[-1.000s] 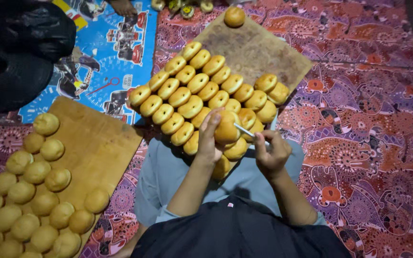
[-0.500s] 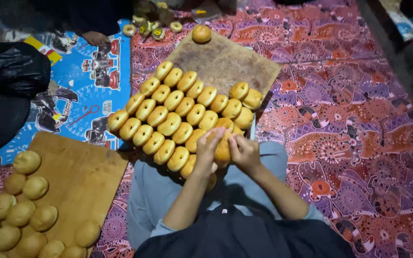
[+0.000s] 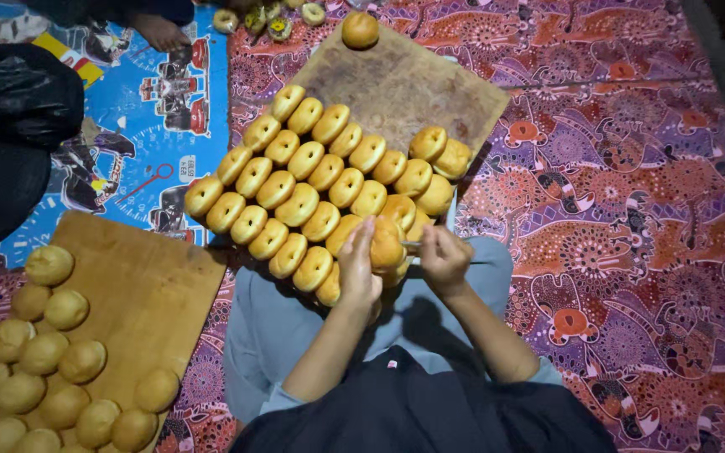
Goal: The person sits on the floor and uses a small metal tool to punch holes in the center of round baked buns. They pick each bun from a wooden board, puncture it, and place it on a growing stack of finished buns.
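My left hand (image 3: 357, 267) holds a golden round bun (image 3: 387, 245) upright at the near end of the rows of buns. My right hand (image 3: 445, 256) grips a thin metal tool (image 3: 410, 244), its tip at the bun's side. Several rows of ring-marked golden buns (image 3: 299, 204) lie on a brown board (image 3: 404, 84) resting on my lap. One single bun (image 3: 360, 29) sits at the board's far corner.
A second wooden board (image 3: 140, 294) at lower left carries several paler round buns (image 3: 44, 361). A black bag (image 3: 10, 109) lies at far left on a blue printed mat (image 3: 161, 117). Another person's bare foot (image 3: 161, 33) shows at the top. A patterned purple cloth (image 3: 631, 210) covers the floor.
The view shifted so the boards sit lower and further right in frame. My hands stay together at the same bun, my right hand now slightly off to its right side with the tool.
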